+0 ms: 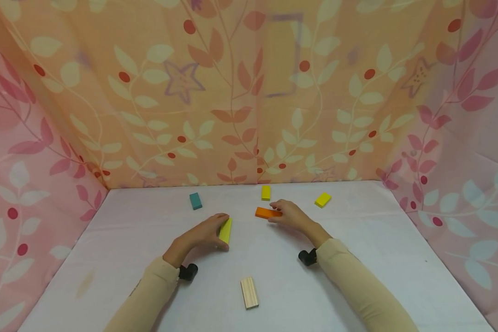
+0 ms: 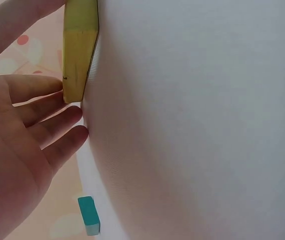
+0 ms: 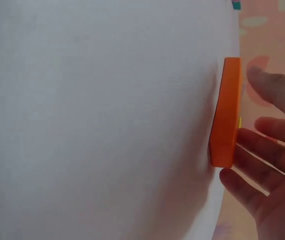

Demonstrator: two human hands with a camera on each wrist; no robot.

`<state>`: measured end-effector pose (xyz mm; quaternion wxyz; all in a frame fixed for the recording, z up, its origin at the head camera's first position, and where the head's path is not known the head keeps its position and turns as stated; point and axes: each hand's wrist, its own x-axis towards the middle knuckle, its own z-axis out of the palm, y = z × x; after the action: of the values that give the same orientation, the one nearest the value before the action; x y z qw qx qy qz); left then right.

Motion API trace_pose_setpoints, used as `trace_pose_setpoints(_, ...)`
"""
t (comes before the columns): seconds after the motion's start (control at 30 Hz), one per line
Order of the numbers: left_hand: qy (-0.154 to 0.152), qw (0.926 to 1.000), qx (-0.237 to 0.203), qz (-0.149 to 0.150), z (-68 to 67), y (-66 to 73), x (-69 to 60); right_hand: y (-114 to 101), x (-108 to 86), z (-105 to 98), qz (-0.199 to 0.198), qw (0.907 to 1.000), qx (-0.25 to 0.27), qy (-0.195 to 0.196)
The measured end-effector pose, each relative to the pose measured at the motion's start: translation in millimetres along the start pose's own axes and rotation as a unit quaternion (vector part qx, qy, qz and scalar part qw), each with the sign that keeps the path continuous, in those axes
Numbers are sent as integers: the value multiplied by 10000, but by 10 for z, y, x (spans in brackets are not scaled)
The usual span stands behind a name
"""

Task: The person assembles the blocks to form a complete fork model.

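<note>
Two blocks are lying on the inner sides of your hands, over the white table (image 1: 108, 240). Your left hand (image 1: 203, 233) is curving about the yellow-green block (image 1: 226, 232), thumb at its near end, fingers at its far end, seemingly pinching it; whether the block is touching the table, you cannot tell. Its long axis is running from near edge towards back edge, left of the table's middle. Your right hand (image 1: 290, 216) is resting at the right end of the orange block (image 1: 263, 212), fingers loosely spread against or just beside it, thumb standing clear in the right wrist view; no firm hold is showing. The orange block is lying rightward and closer to the back edge, its long axis running roughly side to side, nearly square to the other. You are probably working from that angle, each hand being nearest its own block.
</note>
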<state>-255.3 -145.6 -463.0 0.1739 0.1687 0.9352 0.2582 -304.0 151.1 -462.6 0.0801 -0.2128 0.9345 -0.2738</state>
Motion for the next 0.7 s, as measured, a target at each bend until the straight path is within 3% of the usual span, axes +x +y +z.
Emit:
trace_pose_setpoints(0.33,-61,9999,157,25,-12,-1,6,-13,74,65,196,9996,-191,-18)
trace_pose_setpoints(0.7,-33,9999,109,57,-14,16,-5,-16,92,84,-7,9989,-464,39)
